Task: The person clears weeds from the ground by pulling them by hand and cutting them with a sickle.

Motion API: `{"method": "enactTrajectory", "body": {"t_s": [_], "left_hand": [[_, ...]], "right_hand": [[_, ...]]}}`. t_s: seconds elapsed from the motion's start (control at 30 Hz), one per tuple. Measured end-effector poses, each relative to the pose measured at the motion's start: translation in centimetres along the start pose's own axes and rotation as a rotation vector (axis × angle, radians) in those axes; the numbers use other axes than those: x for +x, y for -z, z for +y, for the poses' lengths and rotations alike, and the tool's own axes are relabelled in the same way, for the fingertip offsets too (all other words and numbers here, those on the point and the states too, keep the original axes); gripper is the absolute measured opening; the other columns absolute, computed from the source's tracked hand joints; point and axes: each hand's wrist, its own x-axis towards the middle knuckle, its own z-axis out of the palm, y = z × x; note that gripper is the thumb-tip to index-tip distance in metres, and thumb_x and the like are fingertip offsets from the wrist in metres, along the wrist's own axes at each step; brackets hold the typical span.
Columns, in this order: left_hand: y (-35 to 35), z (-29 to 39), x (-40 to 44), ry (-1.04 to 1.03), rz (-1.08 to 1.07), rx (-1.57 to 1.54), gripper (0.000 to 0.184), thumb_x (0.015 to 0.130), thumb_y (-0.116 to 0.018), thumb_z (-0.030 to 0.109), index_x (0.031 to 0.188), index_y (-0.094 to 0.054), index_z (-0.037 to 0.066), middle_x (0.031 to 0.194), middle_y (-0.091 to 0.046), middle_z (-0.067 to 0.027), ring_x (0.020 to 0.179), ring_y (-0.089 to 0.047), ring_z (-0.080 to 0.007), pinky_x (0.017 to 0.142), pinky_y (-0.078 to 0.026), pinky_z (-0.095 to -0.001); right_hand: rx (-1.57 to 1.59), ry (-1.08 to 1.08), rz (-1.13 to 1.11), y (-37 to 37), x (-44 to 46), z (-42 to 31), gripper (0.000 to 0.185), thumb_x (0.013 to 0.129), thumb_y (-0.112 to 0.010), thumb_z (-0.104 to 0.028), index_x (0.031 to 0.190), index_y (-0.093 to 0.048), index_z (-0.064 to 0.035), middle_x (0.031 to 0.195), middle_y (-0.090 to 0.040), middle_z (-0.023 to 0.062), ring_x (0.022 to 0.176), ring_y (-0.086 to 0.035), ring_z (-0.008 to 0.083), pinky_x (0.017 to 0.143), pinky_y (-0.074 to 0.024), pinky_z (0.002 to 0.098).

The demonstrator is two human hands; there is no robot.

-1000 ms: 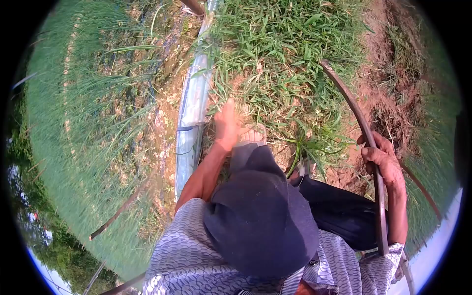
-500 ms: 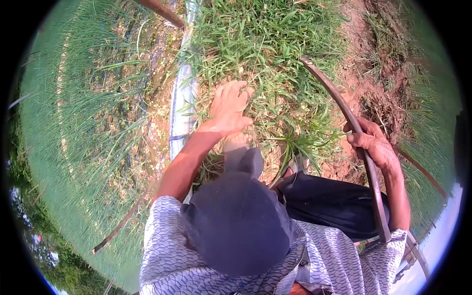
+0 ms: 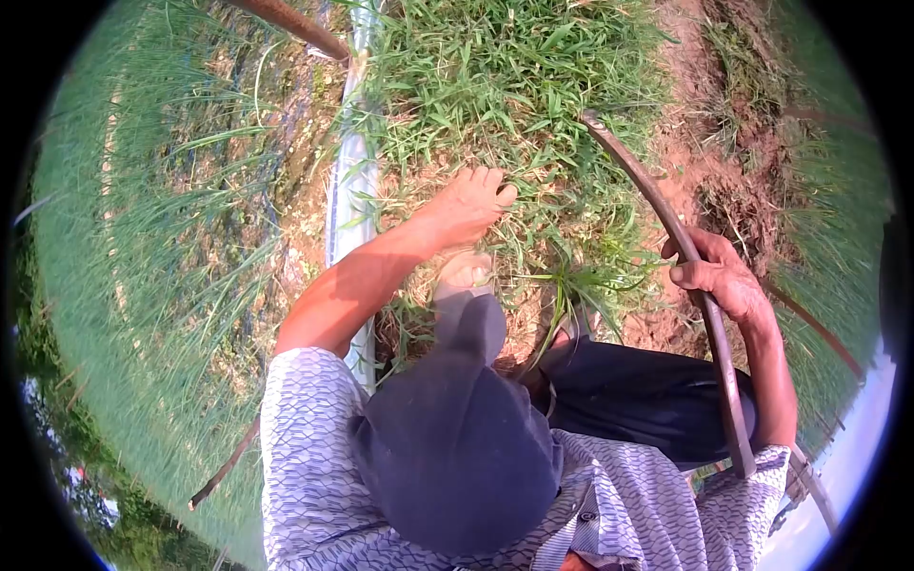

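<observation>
My left hand (image 3: 471, 203) is low over the edge of the grass (image 3: 533, 86), its fingers curled down and drawn together. Whatever lies under its fingertips is hidden. On the right, my right hand (image 3: 716, 274) is wrapped round a long, curved brown bar (image 3: 666, 205). The bar's upper tip rests over the grass, and its lower end reaches my patterned sleeve. Just below my left hand, the toes of a bare foot (image 3: 466, 271) show. A leafy grass tuft (image 3: 566, 285) grows between the two hands.
A pale plastic-covered strip (image 3: 352, 181) runs along the left of the grass, with a brown pole (image 3: 295, 27) at its top. Thin green plants (image 3: 171, 228) fill the left. Bare reddish soil (image 3: 690, 124) lies at the right. Dark blue rounded cloth (image 3: 457, 447) covers the lower middle.
My left hand has moved from beside the plastic strip to the right over the grass, and its spread fingers have curled. My right hand still holds the bar, now further left in view.
</observation>
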Motion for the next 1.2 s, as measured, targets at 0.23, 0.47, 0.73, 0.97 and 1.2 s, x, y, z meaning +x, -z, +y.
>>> {"method": "enactTrajectory", "body": {"t_s": [0.23,0.47,0.73,0.97,1.2], "left_hand": [[-1.1,-0.7,1.9,0.067,0.121,0.014,0.031,0.07,-0.06,0.006,0.099,-0.051,0.005,0.081,-0.052,-0.0123,0.076,-0.059,-0.0318,0.065,-0.048,-0.0429],[-4.2,-2.0,0.1,0.903,0.3,-1.76,0.041,0.084,-0.065,0.024,0.117,-0.053,0.003,0.109,-0.064,-0.0085,0.099,-0.061,-0.0257,0.092,-0.049,-0.0338],[-0.5,2.3,-3.8,1.16,0.197,-1.729,0.03,0.086,-0.065,0.028,0.099,-0.065,0.001,0.093,-0.065,-0.0068,0.084,-0.057,-0.0168,0.082,-0.045,-0.0329],[6.4,4.8,-4.5,0.68,-0.106,-0.688,0.057,0.076,-0.063,0.013,0.128,-0.044,0.0,0.119,-0.054,-0.019,0.088,-0.061,-0.0315,0.074,-0.051,-0.0367],[4.4,-5.0,-2.1,0.774,-0.112,0.009,0.066,0.073,-0.072,0.029,0.119,-0.043,-0.009,0.122,-0.048,-0.0299,0.083,-0.065,-0.0394,0.069,-0.055,-0.0418]], "right_hand": [[-0.078,-0.023,-0.02,0.2,-0.2,-0.4,0.048,0.066,-0.069,-0.034,0.101,-0.06,-0.0021,0.081,-0.056,0.0049,0.078,-0.052,0.016,0.072,-0.0415,0.0303],[-0.061,-0.017,-0.041,0.4,0.4,-0.3,0.049,0.064,-0.069,-0.033,0.101,-0.061,-0.0016,0.081,-0.057,0.0064,0.078,-0.053,0.017,0.072,-0.0421,0.0305],[-0.014,0.01,-0.019,0.1,0.9,0.5,0.05,0.058,-0.071,-0.033,0.098,-0.06,-0.0046,0.07,-0.046,-0.001,0.06,-0.045,0.0104,0.054,-0.0364,0.0246],[-0.08,-0.017,-0.089,0.3,1.0,-0.6,0.052,0.061,-0.07,-0.031,0.101,-0.06,0.0006,0.08,-0.055,0.0057,0.077,-0.053,0.0177,0.071,-0.0422,0.0296],[-0.158,0.039,-0.114,1.0,0.3,0.1,0.059,0.068,-0.07,-0.037,0.113,-0.06,-0.0003,0.097,-0.064,0.0146,0.093,-0.06,0.023,0.083,-0.0462,0.0337]]}}
